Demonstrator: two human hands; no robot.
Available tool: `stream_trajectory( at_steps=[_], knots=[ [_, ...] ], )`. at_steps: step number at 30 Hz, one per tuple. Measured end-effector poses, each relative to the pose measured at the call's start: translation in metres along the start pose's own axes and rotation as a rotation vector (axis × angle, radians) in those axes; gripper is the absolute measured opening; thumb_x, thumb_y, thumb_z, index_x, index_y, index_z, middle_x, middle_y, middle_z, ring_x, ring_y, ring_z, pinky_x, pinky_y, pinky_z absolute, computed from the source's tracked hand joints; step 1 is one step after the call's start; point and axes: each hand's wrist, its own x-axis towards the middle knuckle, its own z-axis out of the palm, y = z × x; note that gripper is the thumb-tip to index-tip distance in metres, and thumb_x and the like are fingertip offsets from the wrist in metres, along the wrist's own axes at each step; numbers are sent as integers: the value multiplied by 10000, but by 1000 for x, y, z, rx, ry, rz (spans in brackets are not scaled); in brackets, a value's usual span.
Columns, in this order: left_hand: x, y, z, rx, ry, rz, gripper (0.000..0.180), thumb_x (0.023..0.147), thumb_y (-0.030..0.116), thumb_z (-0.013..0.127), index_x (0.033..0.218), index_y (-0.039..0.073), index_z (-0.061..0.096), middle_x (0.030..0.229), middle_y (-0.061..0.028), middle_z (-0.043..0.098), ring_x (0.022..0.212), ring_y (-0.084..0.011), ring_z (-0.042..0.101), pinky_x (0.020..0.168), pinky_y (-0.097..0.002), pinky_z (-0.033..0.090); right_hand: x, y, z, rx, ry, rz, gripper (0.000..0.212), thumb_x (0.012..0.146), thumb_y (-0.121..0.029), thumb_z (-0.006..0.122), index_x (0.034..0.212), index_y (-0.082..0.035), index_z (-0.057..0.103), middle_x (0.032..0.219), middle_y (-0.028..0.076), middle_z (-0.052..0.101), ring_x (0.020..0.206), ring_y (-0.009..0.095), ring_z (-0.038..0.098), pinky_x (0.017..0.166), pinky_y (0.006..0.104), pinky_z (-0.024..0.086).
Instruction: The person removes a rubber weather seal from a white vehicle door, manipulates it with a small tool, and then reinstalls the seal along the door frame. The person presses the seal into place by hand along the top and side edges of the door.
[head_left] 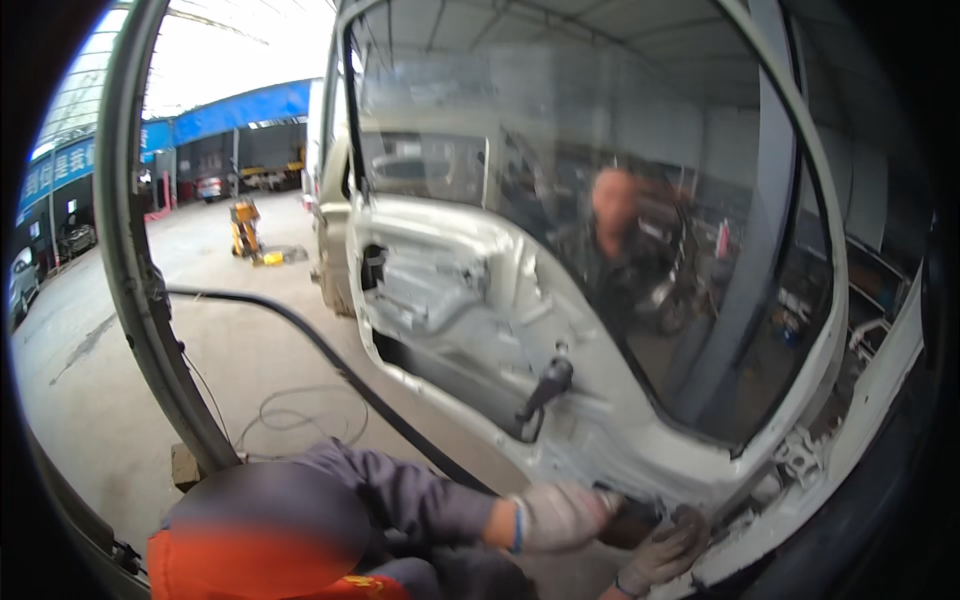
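Neither of my own hands can be made out. A co-worker in a red and grey cap (260,530) crouches at the lower left, one grey sleeve (420,500) reaching right. That arm's white-gloved hand (560,515) is closed at a dark, blurred object (632,522) by the bottom of a pale vehicle door (480,230). A second gloved hand (668,550), fingers curled, touches the door's lower edge beside it; its arm is cut off by the frame. On the stripped inner panel sits a black crank handle (550,388). Window glass fills the upper door.
A black rubber strip (330,355) hangs from the upright frame post (135,250) and runs behind the sleeve. Thin cable (300,405) coils on the floor (250,330). Farther back stands a yellow machine (244,228). A blurred person (615,215) appears in the glass.
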Motion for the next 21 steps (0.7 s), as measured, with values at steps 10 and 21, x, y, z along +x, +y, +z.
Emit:
stream_trajectory(
  at_steps=[10,21],
  knots=[
    [-104,-80,-61,-911,-33,-475,259,1049,241,522,1160,26,616,815,-63,613,735,-147,626,703,-341,535,-33,-75,19,459,-938,205,208,929,-255,739,881,-59,688,828,85,715,723,260,696,655,367,548],
    [-147,-78,-38,-1403,-18,-555,335,934,143,676,1245,19,656,967,-55,690,859,-109,653,772,-306,547,-47,-119,29,297,-1180,-415,306,770,-172,842,1029,-104,694,956,80,703,766,308,683,634,437,527]
  ],
)
